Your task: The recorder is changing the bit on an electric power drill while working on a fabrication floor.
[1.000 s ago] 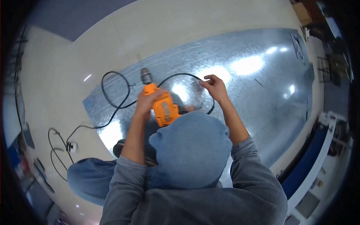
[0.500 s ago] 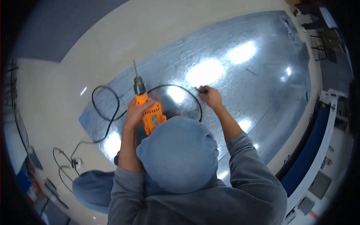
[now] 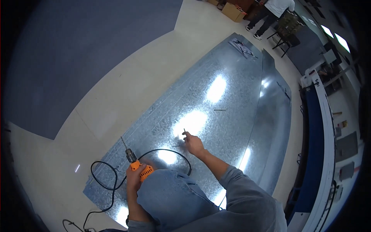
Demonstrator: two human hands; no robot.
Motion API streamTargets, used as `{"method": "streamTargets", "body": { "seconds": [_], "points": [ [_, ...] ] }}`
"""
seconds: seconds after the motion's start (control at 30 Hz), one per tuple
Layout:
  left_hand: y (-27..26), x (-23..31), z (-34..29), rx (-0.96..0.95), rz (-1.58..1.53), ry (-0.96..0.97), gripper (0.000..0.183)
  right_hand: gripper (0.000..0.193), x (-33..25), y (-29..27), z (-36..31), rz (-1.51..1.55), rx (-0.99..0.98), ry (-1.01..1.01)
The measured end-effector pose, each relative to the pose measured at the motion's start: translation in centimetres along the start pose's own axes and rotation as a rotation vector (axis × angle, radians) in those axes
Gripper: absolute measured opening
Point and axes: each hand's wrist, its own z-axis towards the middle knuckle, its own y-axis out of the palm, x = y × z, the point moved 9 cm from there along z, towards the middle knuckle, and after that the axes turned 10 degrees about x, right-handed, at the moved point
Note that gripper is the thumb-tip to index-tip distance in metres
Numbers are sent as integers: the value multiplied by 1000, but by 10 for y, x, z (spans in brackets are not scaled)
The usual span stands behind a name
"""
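My left hand (image 3: 135, 178) is closed round an orange corded power drill (image 3: 146, 172). A long thin bit (image 3: 123, 143) sits in its dark metal chuck (image 3: 130, 155) and points up and to the left. My denim-covered knee hides the rear of the drill. Out over the shiny metal sheet (image 3: 201, 87), my right hand (image 3: 194, 145) pinches a small thin piece (image 3: 184, 131) whose tip sticks up past the fingers; its kind is too small to make out. A thin rod like a drill bit (image 3: 220, 110) lies on the sheet beyond that hand.
The drill's black cord (image 3: 115, 178) loops over the sheet and floor at left. Thin dark items (image 3: 242, 48) lie at the sheet's far end. A person (image 3: 272, 13) stands beyond, near a chair (image 3: 288, 40) and cardboard box (image 3: 234, 12). A long blue-and-white machine (image 3: 319, 127) borders the right.
The view has swung, showing more of the far floor and a standing person. My right hand still grips a small piece, now with its thin tip pointing up. The drill stays in my left hand.
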Motion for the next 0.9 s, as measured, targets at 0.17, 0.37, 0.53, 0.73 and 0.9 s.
{"method": "streamTargets", "body": {
  "seconds": [0.17, 0.37, 0.53, 0.73, 0.9],
  "points": [
    [-1, 0, -3, -30, -129, -39, 26, 27, -47, 18, 13, 440, -57, 24],
    [7, -12, 19, -40, 118, 68, 37, 19, -164, -39, 17, 209, 75, -461],
    [-3, 0, 4, -22, 149, 49, 42, 20, -208, 3, 8, 307, -92, -454],
    [-4, -5, 2, -19, 151, 54, 43, 22, -212, 66, -26, 820, -659, 303],
    [3, -13, 0, -171, -64, 24, 40, 19, -201, 79, -37, 1013, -758, 513]
  ]
}}
